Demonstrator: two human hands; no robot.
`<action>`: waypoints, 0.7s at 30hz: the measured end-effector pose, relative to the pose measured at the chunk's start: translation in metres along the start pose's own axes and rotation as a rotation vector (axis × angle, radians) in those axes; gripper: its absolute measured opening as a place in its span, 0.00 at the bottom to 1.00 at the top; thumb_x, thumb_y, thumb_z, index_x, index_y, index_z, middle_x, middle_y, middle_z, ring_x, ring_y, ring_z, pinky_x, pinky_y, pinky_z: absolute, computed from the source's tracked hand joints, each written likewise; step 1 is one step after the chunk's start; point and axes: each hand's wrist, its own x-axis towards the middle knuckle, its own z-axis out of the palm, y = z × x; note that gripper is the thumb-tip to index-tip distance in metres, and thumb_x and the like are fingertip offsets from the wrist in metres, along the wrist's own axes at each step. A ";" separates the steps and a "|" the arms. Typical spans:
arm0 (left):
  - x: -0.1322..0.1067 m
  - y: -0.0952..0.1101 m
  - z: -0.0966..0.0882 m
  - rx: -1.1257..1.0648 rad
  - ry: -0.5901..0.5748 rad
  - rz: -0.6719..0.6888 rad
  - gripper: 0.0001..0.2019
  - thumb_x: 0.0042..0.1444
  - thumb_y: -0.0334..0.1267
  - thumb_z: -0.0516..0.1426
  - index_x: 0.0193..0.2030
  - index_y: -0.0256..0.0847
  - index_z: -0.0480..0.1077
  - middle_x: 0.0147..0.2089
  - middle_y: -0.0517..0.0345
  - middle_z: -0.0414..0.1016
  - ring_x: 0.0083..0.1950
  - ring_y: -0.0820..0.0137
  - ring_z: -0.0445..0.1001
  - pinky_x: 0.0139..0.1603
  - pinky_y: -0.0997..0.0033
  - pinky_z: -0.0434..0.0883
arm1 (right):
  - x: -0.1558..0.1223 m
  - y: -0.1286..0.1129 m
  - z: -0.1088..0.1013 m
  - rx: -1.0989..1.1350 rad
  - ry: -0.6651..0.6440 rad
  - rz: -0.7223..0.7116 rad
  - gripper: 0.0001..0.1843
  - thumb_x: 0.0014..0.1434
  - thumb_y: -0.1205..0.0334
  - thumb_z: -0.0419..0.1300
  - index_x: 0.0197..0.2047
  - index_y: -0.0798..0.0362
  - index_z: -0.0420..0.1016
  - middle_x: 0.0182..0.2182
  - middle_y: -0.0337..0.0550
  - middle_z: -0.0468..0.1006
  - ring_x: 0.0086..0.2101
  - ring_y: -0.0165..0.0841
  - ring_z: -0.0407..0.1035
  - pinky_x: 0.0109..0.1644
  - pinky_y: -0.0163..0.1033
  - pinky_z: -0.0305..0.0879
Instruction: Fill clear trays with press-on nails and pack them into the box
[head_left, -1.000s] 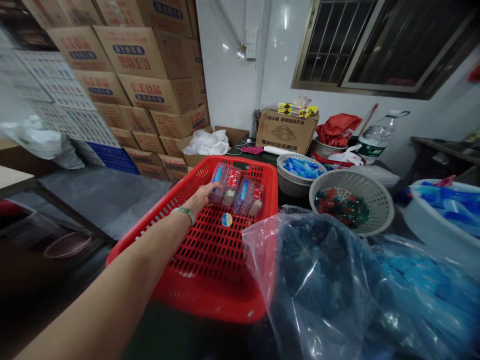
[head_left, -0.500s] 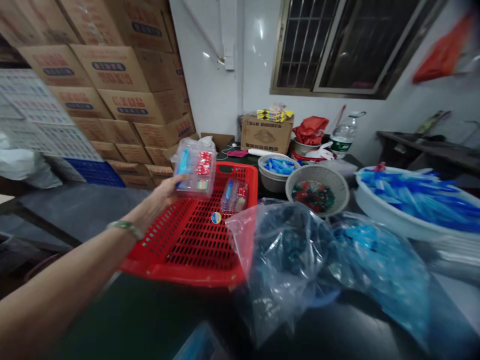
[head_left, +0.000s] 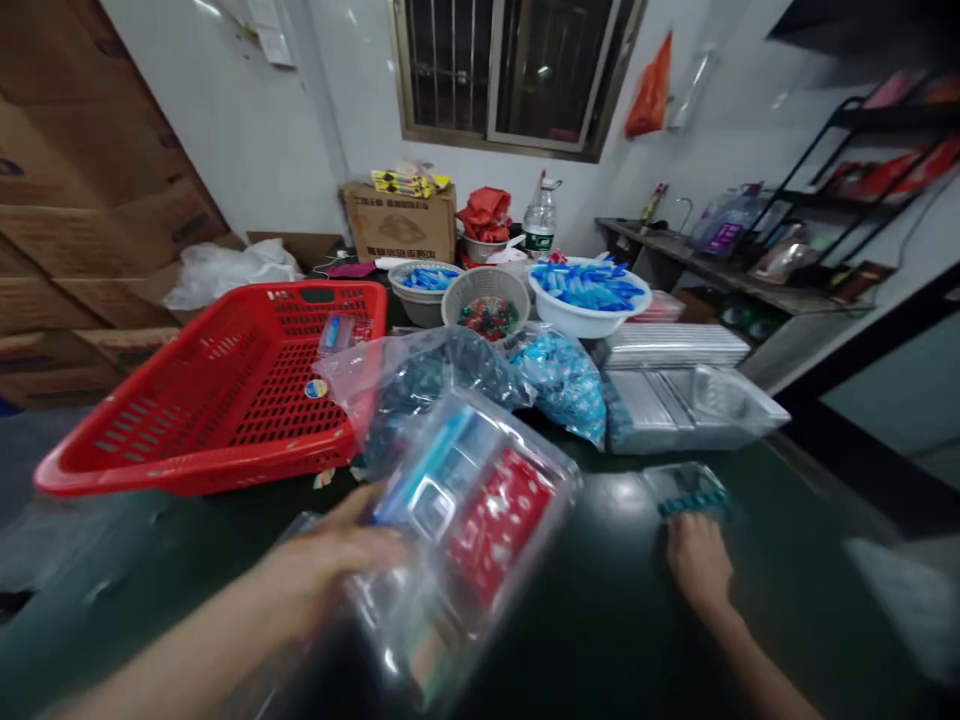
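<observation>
My left hand [head_left: 337, 550] is closed on the left edge of a clear plastic pack [head_left: 499, 520], holding it tilted above the dark green table. Inside the pack show a long blue piece, a red piece with white marks and a pale piece; motion blurs them. On the table to the right, my right hand [head_left: 697, 555] has its fingers curled at the near edge of a small clear plastic tray [head_left: 671, 480] with dark teal pieces in it. The red basket [head_left: 270, 455] stands at the left, with a similar filled pack [head_left: 335, 335] inside.
Behind the hands lie a clear bag [head_left: 420, 370] and a bag of light-blue pieces [head_left: 562, 385]. Stacked clear trays [head_left: 675, 410] stand at the right. Farther back are a bowl of red and green pieces [head_left: 487, 305] and a white basin [head_left: 589, 320] of blue pieces.
The view has turned to the right. My left hand has brought the pack from above the red basket to close in front of me. My right hand has come into view at the small tray.
</observation>
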 end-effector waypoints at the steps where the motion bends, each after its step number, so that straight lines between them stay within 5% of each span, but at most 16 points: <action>1: 0.004 -0.018 0.017 -0.012 -0.094 -0.102 0.32 0.34 0.35 0.63 0.51 0.39 0.62 0.30 0.62 0.76 0.32 0.64 0.75 0.35 0.65 0.72 | -0.004 -0.004 -0.003 -0.005 -0.005 -0.015 0.11 0.60 0.64 0.48 0.27 0.54 0.64 0.26 0.47 0.66 0.29 0.38 0.60 0.32 0.41 0.54; 4: 0.023 -0.063 0.051 0.184 -0.275 -0.194 0.30 0.32 0.35 0.62 0.47 0.37 0.64 0.38 0.55 0.76 0.39 0.62 0.74 0.37 0.68 0.71 | -0.031 -0.022 -0.022 0.006 -0.046 -0.091 0.08 0.60 0.67 0.48 0.31 0.54 0.66 0.28 0.46 0.67 0.32 0.38 0.60 0.35 0.40 0.54; 8: 0.047 -0.097 0.062 0.476 -0.273 -0.248 0.28 0.35 0.42 0.60 0.47 0.36 0.64 0.41 0.49 0.75 0.39 0.60 0.75 0.33 0.67 0.70 | -0.090 -0.047 -0.064 0.045 -0.097 -0.175 0.07 0.61 0.67 0.48 0.34 0.54 0.67 0.30 0.45 0.67 0.33 0.37 0.60 0.36 0.41 0.53; 14: 0.053 -0.093 0.061 0.711 -0.245 -0.189 0.30 0.35 0.47 0.63 0.45 0.34 0.67 0.37 0.48 0.76 0.38 0.56 0.75 0.30 0.66 0.70 | -0.158 -0.074 -0.105 0.157 -0.092 -0.226 0.11 0.61 0.67 0.48 0.28 0.53 0.65 0.27 0.43 0.65 0.30 0.36 0.58 0.34 0.40 0.52; 17: 0.051 -0.088 0.065 0.830 -0.189 -0.041 0.37 0.33 0.50 0.64 0.52 0.33 0.64 0.47 0.43 0.72 0.46 0.54 0.72 0.41 0.62 0.70 | -0.169 -0.082 -0.106 0.208 -0.046 -0.202 0.12 0.62 0.67 0.47 0.27 0.53 0.64 0.26 0.42 0.64 0.29 0.36 0.58 0.33 0.40 0.52; 21: 0.042 -0.089 0.073 0.998 -0.057 0.226 0.50 0.31 0.52 0.65 0.62 0.36 0.52 0.62 0.39 0.54 0.60 0.48 0.56 0.56 0.52 0.58 | -0.172 -0.084 -0.102 0.233 -0.007 -0.181 0.12 0.63 0.65 0.47 0.28 0.52 0.64 0.25 0.42 0.64 0.29 0.36 0.58 0.33 0.41 0.52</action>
